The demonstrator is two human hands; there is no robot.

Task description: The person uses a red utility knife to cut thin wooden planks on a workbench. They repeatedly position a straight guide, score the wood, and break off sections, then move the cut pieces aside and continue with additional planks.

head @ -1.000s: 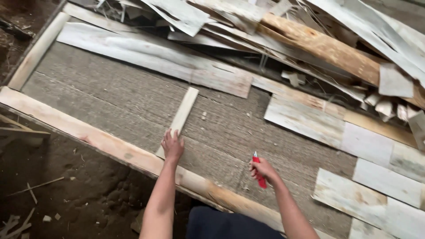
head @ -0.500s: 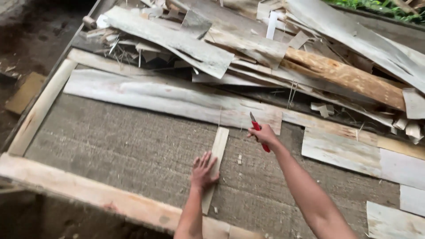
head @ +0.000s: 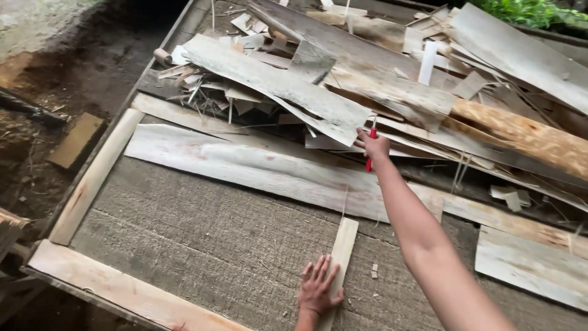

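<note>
Left hand (head: 318,287) flat, right hand (head: 374,146) outstretched, clenched.

Right hand (head: 375,146), with red-handled tool (head: 370,149): now stretched farther out, at the edge of the heaped veneer sheets (head: 288,92). Left hand (head: 318,288): shifted along the narrow strip (head: 340,254). View: moved forward; near frame rail mostly lost.

Left hand (head: 318,287) flat, fingers spread, pressing the near end of a short narrow pale wooden strip (head: 339,257) lying on coarse grey woven matting (head: 202,227). Right hand (head: 373,146) stretched far forward, fist closed around a slim red-handled tool (head: 370,150), at the edge of a heap of thin weathered grey wood sheets (head: 294,92). Pale timber frame (head: 92,178) borders the matting on the left and near sides
</note>
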